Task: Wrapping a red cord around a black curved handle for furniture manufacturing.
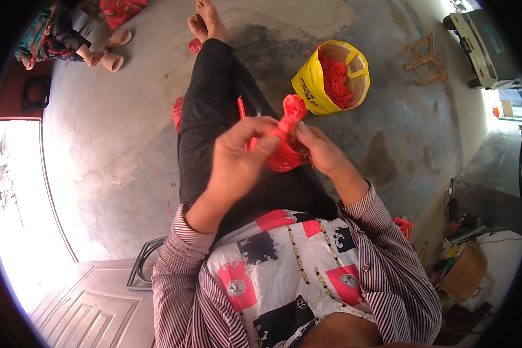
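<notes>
Mid-frame, the red, knob-ended strand bundle (284, 153) ran lengthwise toward the upper edge, clamped by fingers of left hand (238, 153) and right hand (326, 155).

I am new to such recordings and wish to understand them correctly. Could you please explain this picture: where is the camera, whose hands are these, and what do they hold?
There is no machine here, only a person's two bare hands. The camera is worn on that person's head and looks down; its wide lens bends straight edges. The left hand and right hand hold a red bundle above the lap, over dark trousers. On the floor, ahead and to the right, stands a yellow bag with red material inside. Slippers lie at upper left, near another person.
</notes>
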Demonstrator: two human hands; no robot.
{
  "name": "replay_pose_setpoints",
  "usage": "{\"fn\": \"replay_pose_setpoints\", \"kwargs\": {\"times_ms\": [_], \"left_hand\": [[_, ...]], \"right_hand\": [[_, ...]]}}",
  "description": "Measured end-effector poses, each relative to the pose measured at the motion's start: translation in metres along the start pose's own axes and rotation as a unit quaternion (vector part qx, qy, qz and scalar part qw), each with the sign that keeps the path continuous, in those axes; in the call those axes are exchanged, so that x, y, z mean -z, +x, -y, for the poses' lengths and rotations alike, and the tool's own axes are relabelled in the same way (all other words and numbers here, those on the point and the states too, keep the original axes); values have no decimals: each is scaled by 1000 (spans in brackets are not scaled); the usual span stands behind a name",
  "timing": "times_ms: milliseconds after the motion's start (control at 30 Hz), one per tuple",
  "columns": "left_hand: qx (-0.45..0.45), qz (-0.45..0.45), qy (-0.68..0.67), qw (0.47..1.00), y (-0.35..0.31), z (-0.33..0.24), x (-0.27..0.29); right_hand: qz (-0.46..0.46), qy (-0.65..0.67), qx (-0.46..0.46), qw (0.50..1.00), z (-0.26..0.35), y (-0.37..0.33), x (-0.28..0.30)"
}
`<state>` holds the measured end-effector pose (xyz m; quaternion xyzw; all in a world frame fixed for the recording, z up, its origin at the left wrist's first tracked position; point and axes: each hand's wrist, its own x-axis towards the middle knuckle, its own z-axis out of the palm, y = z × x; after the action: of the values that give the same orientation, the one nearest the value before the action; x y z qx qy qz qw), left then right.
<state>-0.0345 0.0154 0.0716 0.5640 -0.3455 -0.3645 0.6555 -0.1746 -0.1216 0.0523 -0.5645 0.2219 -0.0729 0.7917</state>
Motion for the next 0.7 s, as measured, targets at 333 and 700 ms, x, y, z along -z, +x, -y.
{"fn": "replay_pose_setpoints", "kwargs": {"times_ms": [333, 700], "left_hand": [[-243, -59, 362, 898, 39, 5, 72], [24, -92, 353, 931, 47, 50, 37]], "right_hand": [[29, 50, 52, 997, 16, 47, 37], [-46, -378, 80, 921, -7, 71, 6]]}}
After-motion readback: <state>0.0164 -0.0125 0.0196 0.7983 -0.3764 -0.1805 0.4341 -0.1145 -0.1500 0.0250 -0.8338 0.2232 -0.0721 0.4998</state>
